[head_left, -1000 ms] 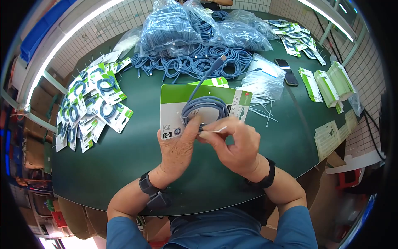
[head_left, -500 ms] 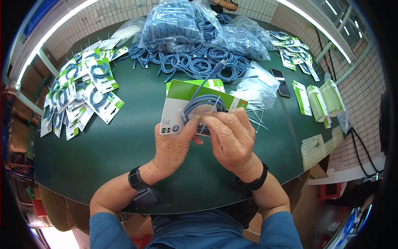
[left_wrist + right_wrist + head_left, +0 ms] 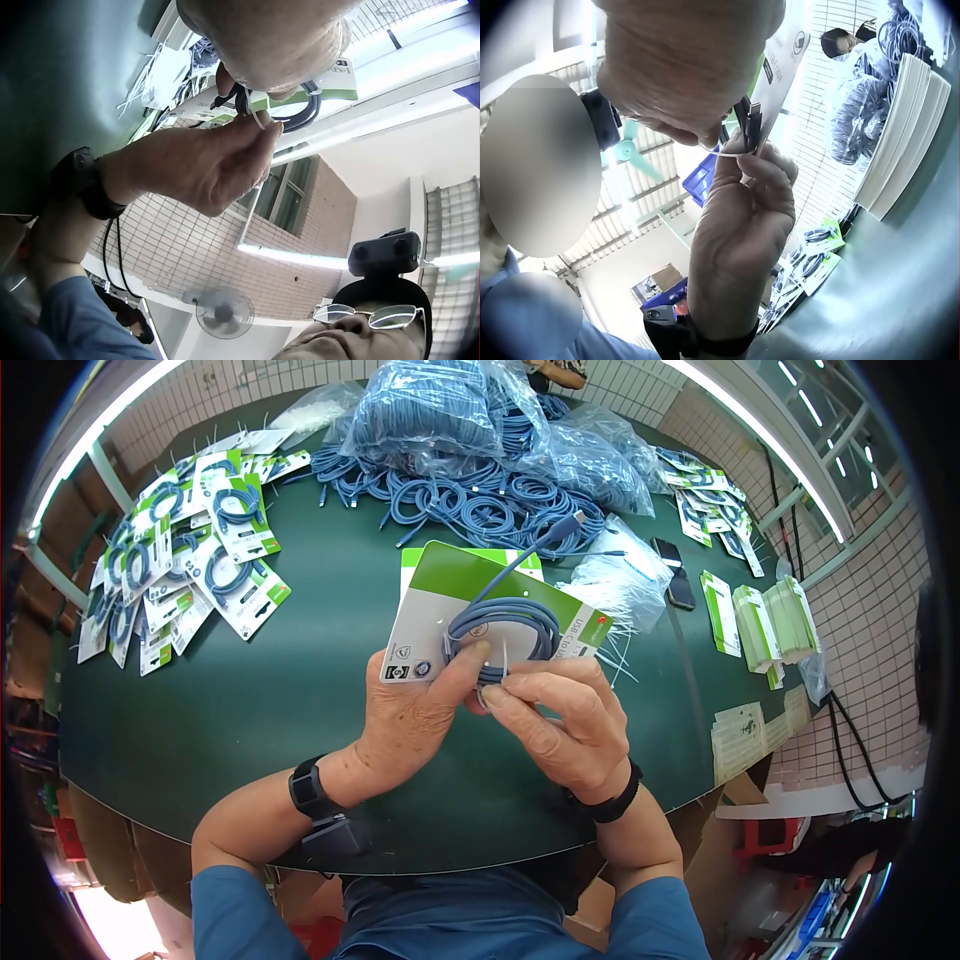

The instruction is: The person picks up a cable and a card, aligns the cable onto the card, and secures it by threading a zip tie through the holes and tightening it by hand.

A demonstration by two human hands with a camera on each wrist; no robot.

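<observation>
"What has the left hand (image 3: 412, 705) got?"

"A flat, stiff card (image 3: 425, 610), white with a broad green band, gripped at its lower edge, its thumb pressed on the coiled cable (image 3: 545, 625). That's round blue cord wound into an oval against the card's face, held above the dark green table (image 3: 250, 730). One straight end, with a plug (image 3: 565, 528), sticks up past the card's top edge."

"And the right hand (image 3: 572, 725)?"

"Closed to a pinch on a thin white tie (image 3: 505, 656) at the coil's lower side; it bends like a slim plastic strip."

"What's behind?"

"Crinkled clear bags (image 3: 425, 420), bulging over loose coils (image 3: 480, 515)."

"Anything different from half a second ago?"

"The tie slanted long across the coil then; now a shorter, more upright length shows, and the right fingertips sit lower, by the coil's edge. More of the card's printed right end is visible. The left hand's grip looks unchanged."
</observation>
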